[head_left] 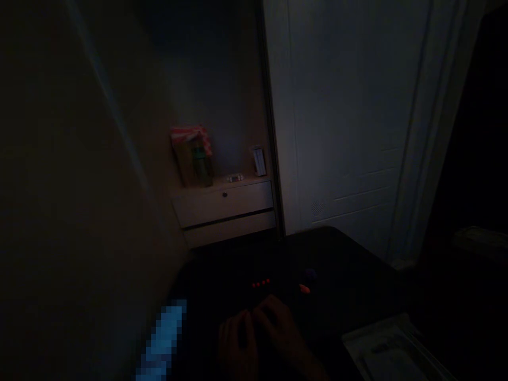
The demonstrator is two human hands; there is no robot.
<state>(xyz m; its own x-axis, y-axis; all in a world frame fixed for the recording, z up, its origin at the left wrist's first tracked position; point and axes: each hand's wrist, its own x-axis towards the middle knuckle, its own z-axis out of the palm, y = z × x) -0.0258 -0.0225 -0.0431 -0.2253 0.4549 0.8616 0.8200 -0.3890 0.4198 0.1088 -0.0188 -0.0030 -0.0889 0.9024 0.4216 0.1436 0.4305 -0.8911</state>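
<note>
Head view: you are working in very dim light over a dark worktop (341,254), and the visible progress is amounting to one laid-out row. Four small red balls (263,282) are lying in that short row, roughly midway between the worktop's left and right edges, and are appearing finished. An orange lump (305,289) is lying to their right, toward the right edge, with a purple lump (311,274) sitting just beside it, nearer the far edge; both are lying outside the row and are looking unused, in this assessment. Your left hand (236,338) and right hand (280,323) are bending close together on the near-edge side of the row, fingers curling and fingertips nearly meeting. Darkness is hiding the space between those tips, so whether either hand is pinching a piece cannot be told, nor whether another ball is being shaped. A pale packet (391,338) is lying off toward the near right, well apart from the row. How much is left cannot be determined from this view.
</note>
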